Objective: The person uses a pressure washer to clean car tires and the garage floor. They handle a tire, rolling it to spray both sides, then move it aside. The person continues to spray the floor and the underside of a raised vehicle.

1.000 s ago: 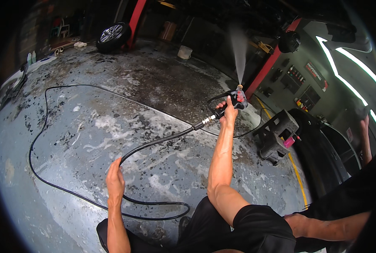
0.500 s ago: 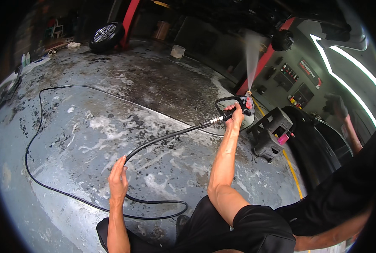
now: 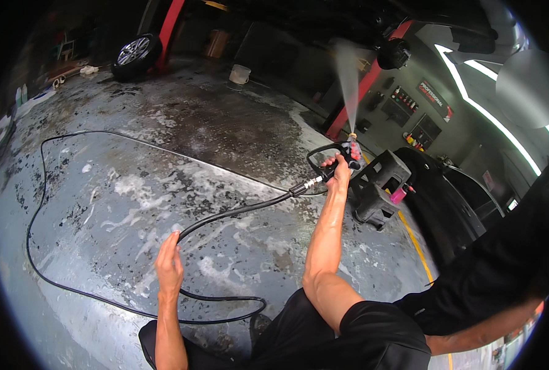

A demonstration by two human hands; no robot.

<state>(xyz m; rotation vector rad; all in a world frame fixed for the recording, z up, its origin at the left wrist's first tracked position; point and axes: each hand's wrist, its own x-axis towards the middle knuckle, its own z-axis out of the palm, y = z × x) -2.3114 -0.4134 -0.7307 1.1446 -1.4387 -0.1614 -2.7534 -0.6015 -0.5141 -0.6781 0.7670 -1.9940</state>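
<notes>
My right hand (image 3: pixel 340 170) is closed round the grip of a black pressure-washer spray gun (image 3: pixel 330 157). From its brass-coloured nozzle a fan of water (image 3: pixel 348 86) shoots upward toward the dark underside of a raised car. A black hose (image 3: pixel 237 213) joins the back of the gun through a metal coupling. Lower left, my left hand (image 3: pixel 170 266) holds that hose, fingers pointing up along it and partly hiding it. Beyond my left hand the hose loops widely across the wet floor (image 3: pixel 120 222).
A grey step stool (image 3: pixel 382 185) with a pink bottle (image 3: pixel 398 195) stands beside a dark car (image 3: pixel 435 203). Another person's arm (image 3: pixel 484 327) and black clothing are close at right. A wheel (image 3: pixel 136 55), a bucket (image 3: pixel 240 74) and a red lift post (image 3: pixel 364 86) stand farther off.
The view has turned slightly, so the scene sits farther left. The other person's gloved hand at right no longer shows; a blurred grey round shape is at upper right. Water still sprays.
</notes>
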